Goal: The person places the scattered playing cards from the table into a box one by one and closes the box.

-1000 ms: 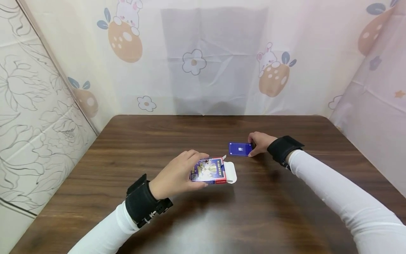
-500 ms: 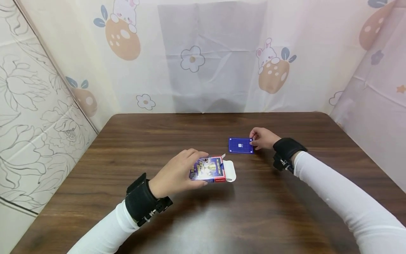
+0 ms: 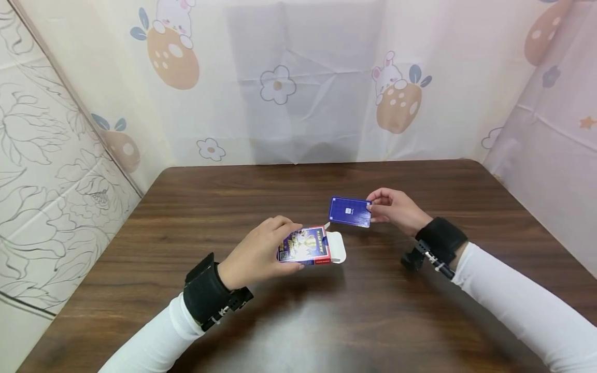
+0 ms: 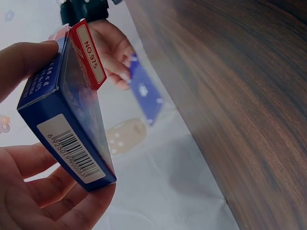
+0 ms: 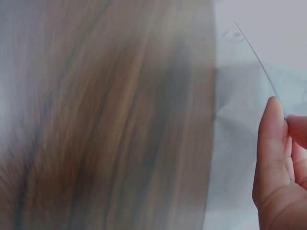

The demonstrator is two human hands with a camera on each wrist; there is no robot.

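My left hand (image 3: 261, 255) grips a blue and red playing-card box (image 3: 305, 245) by its long sides, thumb on the near one. The box's white end flap (image 3: 337, 247) stands open toward the right. In the left wrist view the box (image 4: 72, 115) shows a barcode on its end. My right hand (image 3: 396, 210) pinches a blue playing card (image 3: 350, 212) by its right edge, above the table and just beyond the box's open end. The right wrist view shows that card (image 5: 261, 65) edge-on, slightly bowed, between thumb and fingers (image 5: 273, 158). Whether cards are inside the box is hidden.
The brown wooden table (image 3: 224, 207) stretches under both hands. A pale printed curtain (image 3: 326, 93) hangs behind its far edge, and another patterned sheet (image 3: 60, 181) borders it on the left. Both wrists wear black straps.
The right hand has lifted the card off the table and tilted it, and the forearm has swung to the right. The left hand keeps hold of the box almost in place.
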